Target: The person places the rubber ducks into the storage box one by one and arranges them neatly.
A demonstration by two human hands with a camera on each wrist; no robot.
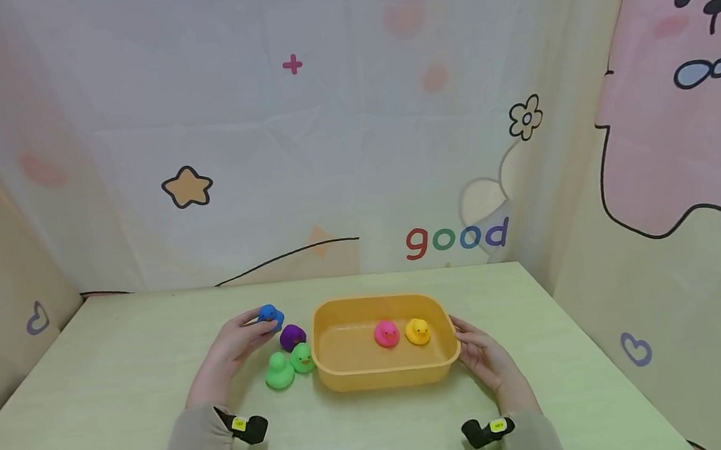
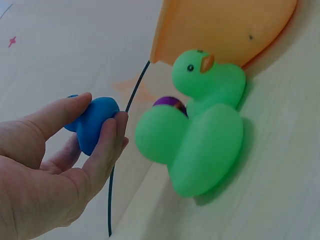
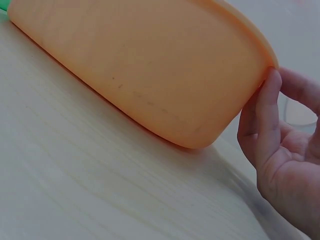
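In the head view my left hand point(image 1: 239, 340) holds a small blue rubber duck point(image 1: 271, 316) above the table, pinched between thumb and fingers. Just below and right of it stand a purple rubber duck point(image 1: 292, 337) and two green ones, a nearer green duck point(image 1: 280, 372) and a farther green duck point(image 1: 302, 359) beside the tub. The orange-yellow plastic tub point(image 1: 385, 378) holds a pink duck point(image 1: 387, 334) and a yellow duck point(image 1: 418, 332). At the tub's right end, my right hand point(image 3: 290, 155) pinches the rim with its fingertips.
A pale wood-grain table point(image 1: 355, 443) carries everything. Printed fabric walls point(image 1: 227, 122) stand behind it and at both sides. A black wrist camera point(image 1: 250, 428) is strapped at the left sleeve, and another camera point(image 1: 485, 432) at the right.
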